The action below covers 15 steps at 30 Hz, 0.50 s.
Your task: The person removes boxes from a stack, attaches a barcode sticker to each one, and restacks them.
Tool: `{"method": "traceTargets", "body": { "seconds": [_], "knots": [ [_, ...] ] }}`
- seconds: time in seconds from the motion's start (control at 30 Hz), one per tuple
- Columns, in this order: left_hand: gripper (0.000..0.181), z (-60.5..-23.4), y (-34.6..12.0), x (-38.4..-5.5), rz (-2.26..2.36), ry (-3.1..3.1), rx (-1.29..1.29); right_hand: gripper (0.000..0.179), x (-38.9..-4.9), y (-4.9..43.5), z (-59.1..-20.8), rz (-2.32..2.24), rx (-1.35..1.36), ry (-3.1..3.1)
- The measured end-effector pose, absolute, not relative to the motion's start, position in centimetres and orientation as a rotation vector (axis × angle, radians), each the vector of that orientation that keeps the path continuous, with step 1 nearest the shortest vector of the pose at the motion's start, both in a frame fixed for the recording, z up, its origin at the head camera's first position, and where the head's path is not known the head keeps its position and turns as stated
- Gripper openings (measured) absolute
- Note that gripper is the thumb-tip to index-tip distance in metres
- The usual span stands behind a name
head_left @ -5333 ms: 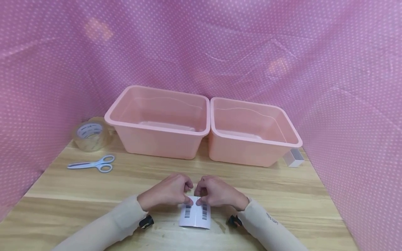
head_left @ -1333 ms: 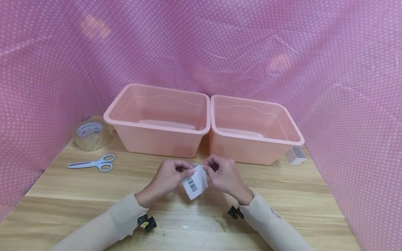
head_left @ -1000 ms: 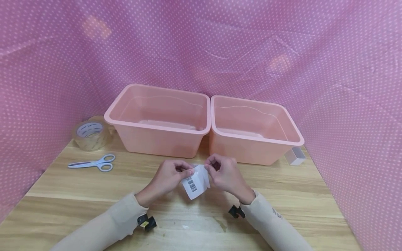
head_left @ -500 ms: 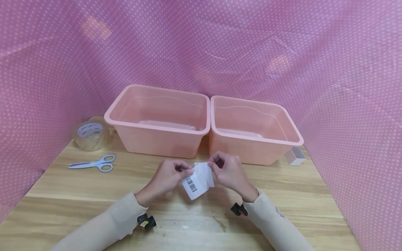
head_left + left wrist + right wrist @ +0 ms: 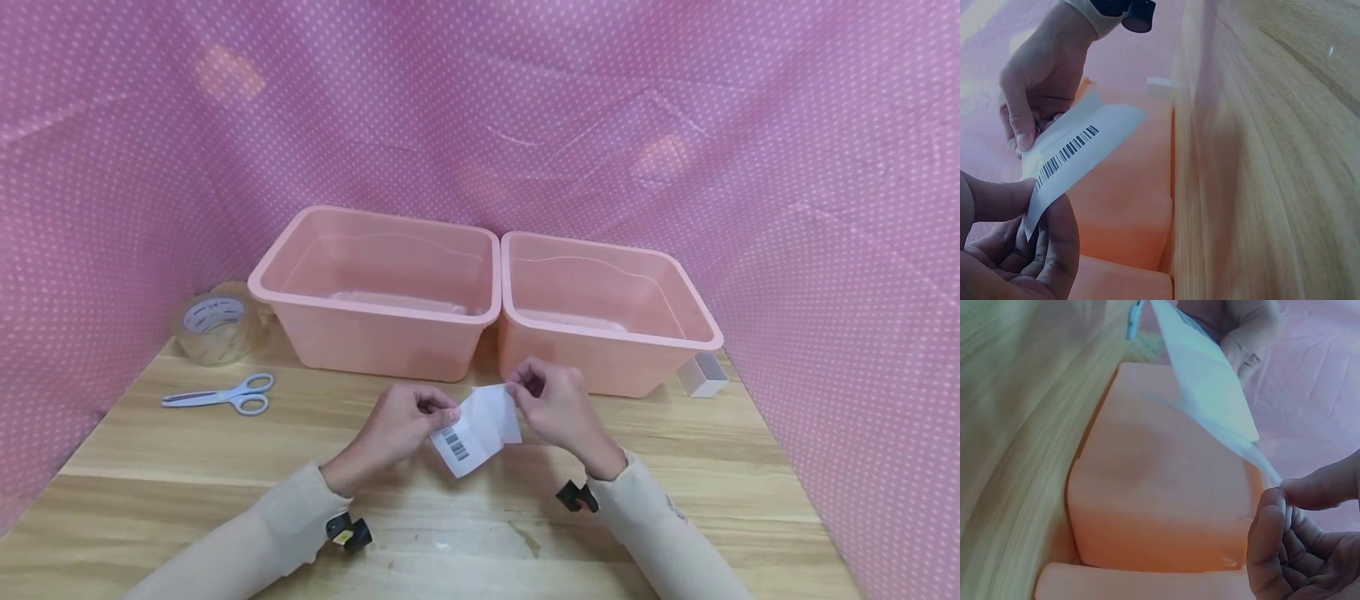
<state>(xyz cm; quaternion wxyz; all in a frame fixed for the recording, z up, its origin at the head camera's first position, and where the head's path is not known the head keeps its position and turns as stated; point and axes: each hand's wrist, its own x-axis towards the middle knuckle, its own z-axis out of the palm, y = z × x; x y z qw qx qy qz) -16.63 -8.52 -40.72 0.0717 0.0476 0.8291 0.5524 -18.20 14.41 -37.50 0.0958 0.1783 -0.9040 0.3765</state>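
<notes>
**Creased white paper sheet (image 5: 489,419) strung between two pinches**

Head: your left hand (image 5: 405,425) pinches it from 9 o'clock by the printed black barcode (image 5: 455,445), your right hand (image 5: 555,408) from 2. Neither's nearer; long axis roughly 8 to 2, off the pale wooden table (image 5: 712,479). Left pink plastic tub (image 5: 375,342) at 11, right pink plastic tub (image 5: 622,367) at 1; inner walls and some floor show.

Left wrist: barcode faces you, sheet runs toward 1 from your left thumb.

Right wrist: right thumb and forefinger pinch a corner; left pinch hidden here.
</notes>
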Motion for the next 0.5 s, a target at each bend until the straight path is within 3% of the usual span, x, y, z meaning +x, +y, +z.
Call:
{"method": "traceTargets", "body": {
  "seconds": [0.5],
  "knots": [
    [0.003, -41.03, -8.44, -16.70, 1.651, 2.487, 0.143, 0.009, -18.63, 15.35, -36.68, 1.119, 0.455, -2.693]
  ]
}}
